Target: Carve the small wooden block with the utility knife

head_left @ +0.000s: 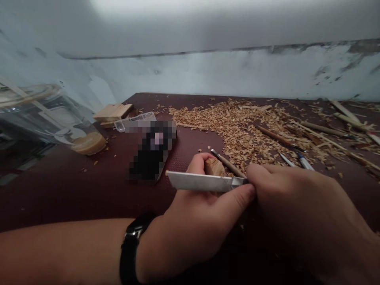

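Bare left forearm (68,245) and black watch (129,247) fill the foreground as two hands hold a knife (200,182) over a table (192,144) strewn with wood chips (231,126). Hands and knife are on the near side of the chips. The blade lies nearly level, its long axis running crosswise to the person's view, tip pointing left and handle end to the right. The right hand (297,206) is closed firmly around the handle, hiding all but a dark sliver beside the metal collar. The left hand (192,221) curls around a wood block (215,167), its thumb stretched right to the knife's handle end, against the right hand. The block sits behind the blade, partly hidden; whether the edge touches it cannot be told. A chisel (228,163) lies at the near edge of the chips, metal tip pointing away and left. Left of the chips are a clear case (147,118), a slab (113,113), a pixelated phone (151,158) and, farthest left, a cup (75,122) holding some brown drink. On the chips' right side lies a pen (304,161). Beyond them stands a pale wall (208,73).
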